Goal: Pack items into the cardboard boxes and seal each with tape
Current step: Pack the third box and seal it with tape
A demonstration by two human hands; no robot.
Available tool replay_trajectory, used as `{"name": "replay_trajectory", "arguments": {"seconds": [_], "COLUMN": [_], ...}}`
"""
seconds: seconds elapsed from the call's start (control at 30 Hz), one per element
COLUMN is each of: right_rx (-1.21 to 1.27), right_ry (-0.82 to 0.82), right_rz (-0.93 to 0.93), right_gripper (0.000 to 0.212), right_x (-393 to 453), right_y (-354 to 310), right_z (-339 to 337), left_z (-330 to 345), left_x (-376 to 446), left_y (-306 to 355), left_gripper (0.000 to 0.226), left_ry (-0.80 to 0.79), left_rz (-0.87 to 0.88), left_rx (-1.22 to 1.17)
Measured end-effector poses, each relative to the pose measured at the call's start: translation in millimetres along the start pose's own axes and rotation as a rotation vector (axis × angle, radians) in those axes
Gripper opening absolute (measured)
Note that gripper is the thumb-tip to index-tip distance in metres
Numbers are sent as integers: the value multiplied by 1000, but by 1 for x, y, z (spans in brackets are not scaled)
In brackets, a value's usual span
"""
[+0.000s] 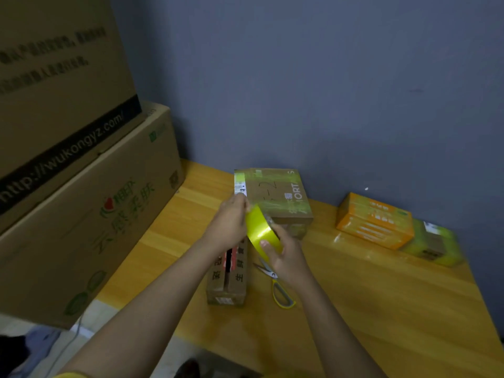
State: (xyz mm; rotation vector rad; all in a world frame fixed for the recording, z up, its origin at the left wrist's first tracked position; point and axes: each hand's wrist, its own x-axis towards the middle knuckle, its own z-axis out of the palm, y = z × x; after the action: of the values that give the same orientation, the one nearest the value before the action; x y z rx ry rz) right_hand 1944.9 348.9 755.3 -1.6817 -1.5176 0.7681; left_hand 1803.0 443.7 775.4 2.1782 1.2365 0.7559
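A roll of yellow tape [262,232] is held above the wooden table [381,309]. My right hand [286,257] grips the roll from below, thumb on its face. My left hand [231,222] pinches the tape at the roll's upper left edge. Beneath my hands lies a small brown cardboard box [227,285] with printed characters and a dark slit along its top seam. Behind it a larger cardboard box [275,197] stands wrapped in yellow-green tape.
Yellow-handled scissors [275,282] lie right of the small box. An orange box [375,221] and a tape-wrapped box [433,244] sit at the far right by the blue wall. Two big stacked cartons [81,200] fill the left. The floor shows below the table's front edge.
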Motion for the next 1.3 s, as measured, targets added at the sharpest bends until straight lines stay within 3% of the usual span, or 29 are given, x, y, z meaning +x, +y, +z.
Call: {"name": "replay_trajectory", "arguments": {"seconds": [0.07, 0.17, 0.27, 0.33, 0.5, 0.6, 0.67, 0.77, 0.87, 1.1, 1.23, 1.3], "right_rx": [-10, 66, 137, 180, 233, 114, 69, 11, 57, 88, -9, -78], "right_ry": [7, 12, -10, 67, 338, 437, 395, 316, 350, 442, 388, 331], "right_rz": [2, 12, 35, 82, 238, 335, 409, 551, 578, 698, 725, 709], "right_gripper": [66, 35, 22, 19, 34, 56, 64, 57, 47, 50, 58, 63], "right_x": [3, 4, 2, -1, -7, -13, -14, -15, -20, -5, 10, 19], "right_y": [-3, -21, -34, -40, -45, -40, -48, -62, -63, -49, -38, -38], "right_z": [1, 1, 10, 22, 42, 50, 52, 52, 58, 76, 72, 68], "left_z": [-11, -31, -46, -45, -43, -46, -44, -37, -25, 2, 14, 13], "left_x": [4, 14, 26, 27, 29, 37, 38, 38, 41, 52, 50, 41], "left_y": [-6, -14, -26, -34, -47, -54, -59, -69, -76, -86, -103, -107], "left_gripper": [21, 6, 15, 15, 10, 12, 14, 21, 15, 11, 30, 20], "left_ry": [-111, -273, -353, -400, -382, -493, -566, -672, -745, -781, -741, -680], "left_rz": [-11, -35, -27, 7, 91, 126, 101, 87, 99, 76, -7, -106], "left_rx": [-156, -286, -236, -136, -39, -8, -26, -23, -22, -38, -77, -76]}}
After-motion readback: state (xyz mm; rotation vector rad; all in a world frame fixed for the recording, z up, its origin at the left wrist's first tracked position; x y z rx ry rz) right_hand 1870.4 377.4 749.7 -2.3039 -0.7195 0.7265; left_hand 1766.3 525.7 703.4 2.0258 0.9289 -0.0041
